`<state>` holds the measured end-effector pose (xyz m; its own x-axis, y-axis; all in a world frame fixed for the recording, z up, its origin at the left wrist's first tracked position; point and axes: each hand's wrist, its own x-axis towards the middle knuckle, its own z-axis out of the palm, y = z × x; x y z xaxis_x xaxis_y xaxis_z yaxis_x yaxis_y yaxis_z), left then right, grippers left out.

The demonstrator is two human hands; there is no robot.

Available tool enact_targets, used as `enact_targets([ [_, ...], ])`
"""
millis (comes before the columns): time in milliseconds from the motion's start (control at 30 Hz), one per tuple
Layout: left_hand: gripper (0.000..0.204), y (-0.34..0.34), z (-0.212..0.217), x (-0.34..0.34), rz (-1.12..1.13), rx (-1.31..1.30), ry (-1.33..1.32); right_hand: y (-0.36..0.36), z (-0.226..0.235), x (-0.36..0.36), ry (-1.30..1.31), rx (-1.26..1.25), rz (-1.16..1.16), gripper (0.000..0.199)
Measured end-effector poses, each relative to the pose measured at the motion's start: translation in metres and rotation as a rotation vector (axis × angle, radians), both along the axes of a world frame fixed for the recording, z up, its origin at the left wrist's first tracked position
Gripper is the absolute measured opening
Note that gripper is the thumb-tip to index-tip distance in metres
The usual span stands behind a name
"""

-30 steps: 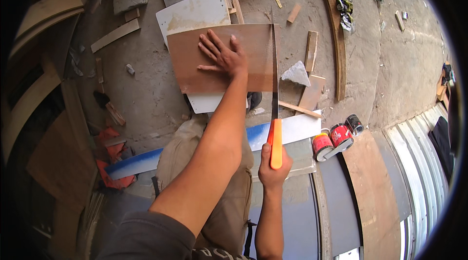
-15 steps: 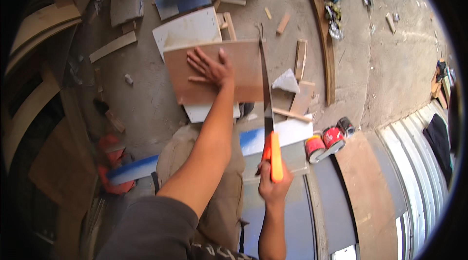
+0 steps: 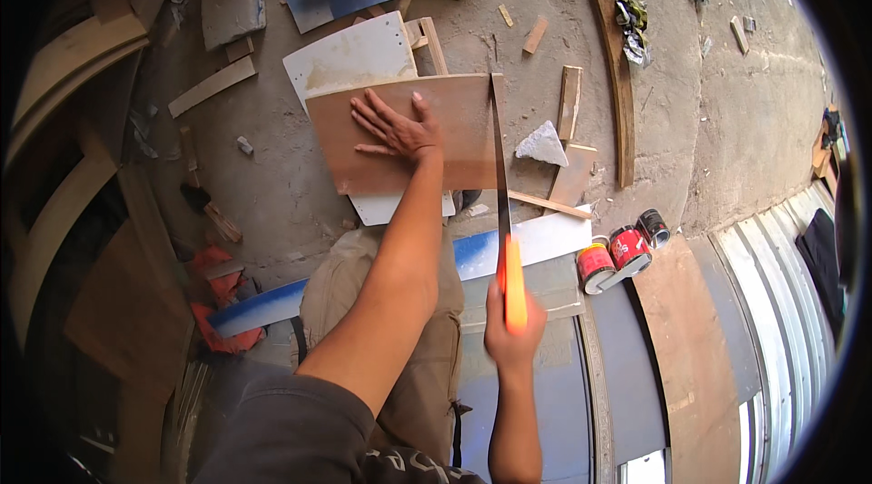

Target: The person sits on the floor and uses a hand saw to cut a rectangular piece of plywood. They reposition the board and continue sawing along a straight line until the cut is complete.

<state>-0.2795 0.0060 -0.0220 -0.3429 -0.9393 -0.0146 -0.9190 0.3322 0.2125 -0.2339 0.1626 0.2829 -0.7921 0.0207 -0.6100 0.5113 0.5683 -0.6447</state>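
A brown wooden board (image 3: 468,134) lies across a white panel (image 3: 350,55) in front of me. My left hand (image 3: 395,128) rests flat on the board with its fingers spread. Wrapped round the orange handle of a handsaw (image 3: 500,166) is my right hand (image 3: 514,330). The saw's blade runs away from me along the board's right end, its far tip at the far right corner. The handle is slightly blurred. Whether the teeth sit in a cut cannot be made out.
Right of my saw stand several small paint cans (image 3: 629,248), near a pale broken chunk (image 3: 542,143) and wood offcuts (image 3: 569,103). A long curved timber (image 3: 618,75) lies beyond. Concrete blocks (image 3: 232,4) sit at the far left. A blue-and-white strip (image 3: 263,307) crosses beside my knees.
The saw and my right hand stay at the board's right end, with only a slight shift. My left hand keeps its place on the board. The whole view has moved a little.
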Motion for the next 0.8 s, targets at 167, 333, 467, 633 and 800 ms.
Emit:
enact_targets([
  [167, 0.082, 0.001, 0.003, 0.003, -0.030, -0.016, 0.028, 0.007, 0.009, 0.017, -0.013, 0.035, -0.047, 0.014],
  [333, 0.082, 0.005, -0.001, -0.002, -0.038, -0.010, -0.001, -0.025, -0.083, -0.056, 0.046, -0.052, -0.091, 0.024],
  [467, 0.082, -0.001, -0.004, 0.003, -0.024, 0.004, 0.020, -0.013, -0.016, -0.022, -0.004, -0.004, -0.001, 0.013],
  [633, 0.081, 0.001, 0.000, 0.005, -0.028, -0.014, 0.008, 0.008, 0.000, 0.014, 0.000, 0.012, -0.017, 0.009],
  [800, 0.081, 0.002, -0.002, -0.002, -0.038, -0.012, 0.034, -0.039, -0.106, -0.088, 0.106, -0.039, -0.027, 0.024],
])
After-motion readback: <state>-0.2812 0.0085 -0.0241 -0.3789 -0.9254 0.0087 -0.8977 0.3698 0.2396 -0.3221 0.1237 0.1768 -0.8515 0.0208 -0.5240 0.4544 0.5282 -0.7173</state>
